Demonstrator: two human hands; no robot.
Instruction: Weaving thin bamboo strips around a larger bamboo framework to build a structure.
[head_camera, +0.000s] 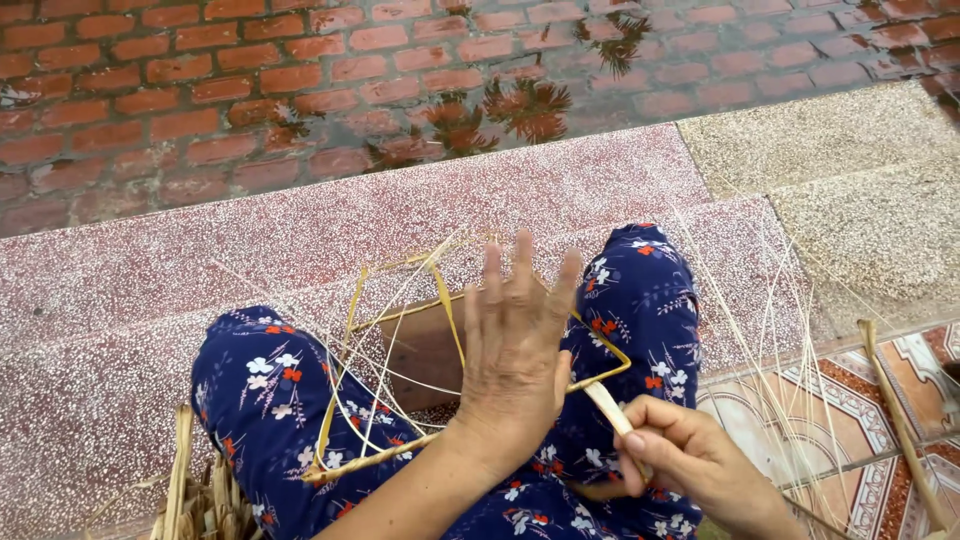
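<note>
Fingers of our right hand (672, 452) are closed in a pinch grip on the pale end of a flat straw strip (608, 400), thumb over the top, low at the right of our lap. Our left hand (515, 350) is spread wide, fingers straight and fanned; it clamps nothing, and we cannot tell whether the palm presses on the loose strands beneath it.

Under and around that open hand lies a tangle of thin yellow-green straw strands (385, 340), looping over our knees in the blue flowered trousers (265, 385). We see no woven section there, only crossed and bent strands, so we judge the work to be at an early stage with nearly all of it left.

Further out, more thin straws (770, 330) fan across the speckled step (300, 240) and tiled floor at right, a bundle of dry straw (200, 500) sits by our left knee, and wet red brick paving (200, 90) lies beyond.
</note>
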